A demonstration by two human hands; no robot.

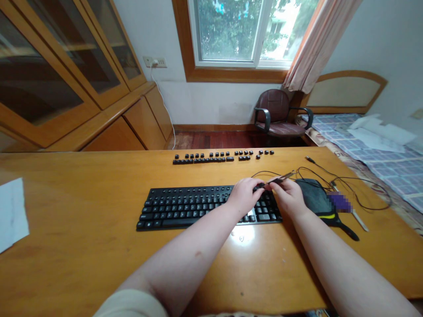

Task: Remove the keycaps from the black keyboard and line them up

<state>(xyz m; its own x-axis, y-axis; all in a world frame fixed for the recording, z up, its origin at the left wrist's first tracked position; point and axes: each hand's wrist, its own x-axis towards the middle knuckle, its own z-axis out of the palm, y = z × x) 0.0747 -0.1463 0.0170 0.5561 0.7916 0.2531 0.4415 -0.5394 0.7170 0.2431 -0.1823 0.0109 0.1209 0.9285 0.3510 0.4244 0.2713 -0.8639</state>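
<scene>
A black keyboard lies on the wooden desk, its top rows bare of keycaps. Above its upper right part, my left hand is closed with thumb and fingertips pinched; what sits between them is too small to make out. Close beside it, fingertips nearly meeting, my right hand grips slim, dark tweezers, whose thin ends point up and right. Loose black keycaps stand in two rows beyond the keyboard. My hands cover part of the number pad.
Right of the keyboard lie a dark mat, a black-handled brush-like tool, a blurred purple item and a looping black cable. White paper rests at the left. Beyond the desk stand a chair and a bed.
</scene>
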